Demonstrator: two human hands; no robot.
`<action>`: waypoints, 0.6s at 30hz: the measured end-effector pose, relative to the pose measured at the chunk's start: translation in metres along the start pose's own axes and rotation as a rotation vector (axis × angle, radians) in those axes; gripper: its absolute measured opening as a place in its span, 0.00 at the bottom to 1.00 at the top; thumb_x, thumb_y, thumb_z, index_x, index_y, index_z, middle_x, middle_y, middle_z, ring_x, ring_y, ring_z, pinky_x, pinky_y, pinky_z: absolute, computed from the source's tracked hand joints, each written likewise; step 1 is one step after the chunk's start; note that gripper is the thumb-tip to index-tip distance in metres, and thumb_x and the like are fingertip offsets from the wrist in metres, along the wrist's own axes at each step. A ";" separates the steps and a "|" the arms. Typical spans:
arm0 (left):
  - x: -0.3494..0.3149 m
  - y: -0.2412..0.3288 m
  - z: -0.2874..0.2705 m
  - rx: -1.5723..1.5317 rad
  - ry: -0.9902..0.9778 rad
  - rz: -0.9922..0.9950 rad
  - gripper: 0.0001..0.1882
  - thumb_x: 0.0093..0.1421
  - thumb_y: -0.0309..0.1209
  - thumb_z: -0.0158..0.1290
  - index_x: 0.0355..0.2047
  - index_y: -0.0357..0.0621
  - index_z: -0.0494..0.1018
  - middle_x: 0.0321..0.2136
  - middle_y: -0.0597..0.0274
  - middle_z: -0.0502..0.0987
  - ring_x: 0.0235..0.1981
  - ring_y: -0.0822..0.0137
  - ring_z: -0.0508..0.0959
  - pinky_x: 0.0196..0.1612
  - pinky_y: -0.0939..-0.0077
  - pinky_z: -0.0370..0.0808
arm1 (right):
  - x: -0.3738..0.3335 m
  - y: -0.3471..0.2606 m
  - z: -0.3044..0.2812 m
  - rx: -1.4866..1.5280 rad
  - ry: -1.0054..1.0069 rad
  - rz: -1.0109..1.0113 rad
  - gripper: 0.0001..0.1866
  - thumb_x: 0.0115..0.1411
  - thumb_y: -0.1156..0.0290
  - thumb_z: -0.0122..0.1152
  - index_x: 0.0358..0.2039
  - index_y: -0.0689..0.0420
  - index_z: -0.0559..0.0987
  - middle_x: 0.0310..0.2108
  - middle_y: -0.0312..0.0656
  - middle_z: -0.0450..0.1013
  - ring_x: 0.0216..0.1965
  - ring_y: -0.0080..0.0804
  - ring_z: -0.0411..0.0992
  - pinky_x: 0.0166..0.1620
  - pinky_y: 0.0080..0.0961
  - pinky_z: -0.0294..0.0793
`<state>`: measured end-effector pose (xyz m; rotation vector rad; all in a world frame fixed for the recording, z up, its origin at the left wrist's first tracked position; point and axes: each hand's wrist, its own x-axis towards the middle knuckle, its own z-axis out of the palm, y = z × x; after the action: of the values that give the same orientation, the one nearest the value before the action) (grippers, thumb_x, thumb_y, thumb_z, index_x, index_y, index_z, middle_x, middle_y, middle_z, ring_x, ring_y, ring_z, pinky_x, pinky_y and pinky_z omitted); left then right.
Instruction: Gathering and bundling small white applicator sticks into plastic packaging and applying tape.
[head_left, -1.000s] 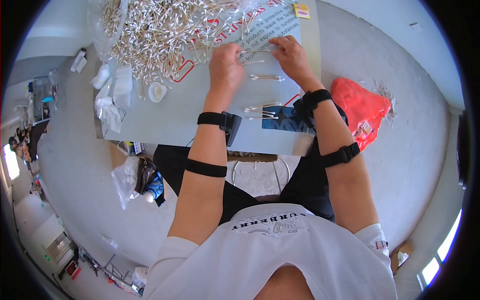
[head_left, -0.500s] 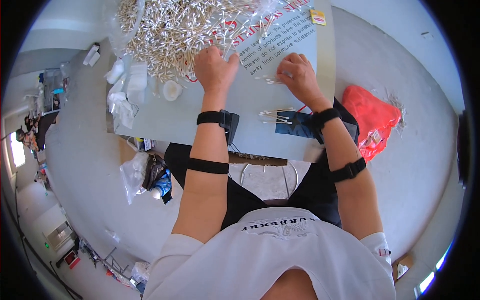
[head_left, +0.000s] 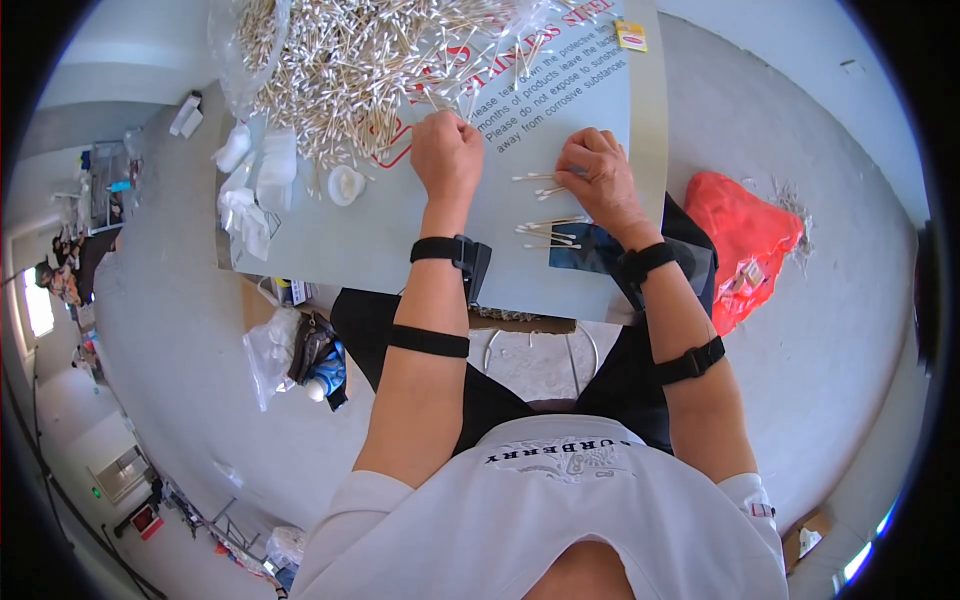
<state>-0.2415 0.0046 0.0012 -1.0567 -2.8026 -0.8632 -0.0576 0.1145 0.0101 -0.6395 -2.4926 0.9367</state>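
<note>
A big heap of loose cotton swabs (head_left: 340,80) covers the far left of the work table. My left hand (head_left: 447,158) is closed at the heap's near right edge; its fingertips are turned away, so what it grips, if anything, is hidden. My right hand (head_left: 600,180) pinches a few cotton swabs (head_left: 541,178), whose white tips stick out to its left just above the tabletop. Nearer to me, a separate small group of cotton swabs (head_left: 550,234) lies side by side, partly over a dark printed patch.
The table (head_left: 400,245) has a printed grey surface. On its left are a small round white container (head_left: 345,185), white stacked pieces (head_left: 276,170) and crumpled clear plastic (head_left: 243,220). A yellow packet (head_left: 631,36) lies far right. A red bag (head_left: 735,240) sits right of the table.
My right hand has come toward me, and the swabs at its fingertips moved with it. My left hand has shifted right and slightly nearer, its fingers more closed. The nearer swab group stays put.
</note>
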 end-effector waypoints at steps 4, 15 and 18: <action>-0.011 0.002 0.000 -0.097 -0.031 0.225 0.08 0.46 0.30 0.58 0.21 0.41 0.71 0.25 0.54 0.74 0.33 0.50 0.73 0.36 0.56 0.70 | 0.002 0.003 0.000 0.028 -0.020 -0.008 0.05 0.45 0.75 0.64 0.24 0.54 0.77 0.36 0.37 0.70 0.44 0.39 0.66 0.50 0.34 0.64; -0.003 0.012 0.004 0.036 0.041 0.044 0.05 0.47 0.28 0.58 0.24 0.42 0.73 0.27 0.56 0.73 0.35 0.52 0.72 0.39 0.58 0.70 | -0.001 0.002 0.001 0.033 -0.024 0.007 0.05 0.44 0.74 0.65 0.23 0.54 0.77 0.37 0.37 0.70 0.45 0.39 0.66 0.50 0.35 0.64; -0.008 0.018 0.006 -0.004 -0.049 0.112 0.03 0.47 0.25 0.57 0.23 0.44 0.74 0.27 0.57 0.73 0.35 0.52 0.72 0.39 0.59 0.70 | -0.003 0.005 0.000 0.034 -0.014 -0.020 0.04 0.44 0.73 0.64 0.23 0.54 0.78 0.37 0.37 0.70 0.45 0.39 0.66 0.50 0.35 0.64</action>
<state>-0.2235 0.0145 0.0032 -1.2388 -2.7502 -0.8434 -0.0541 0.1164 0.0066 -0.5980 -2.4851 0.9774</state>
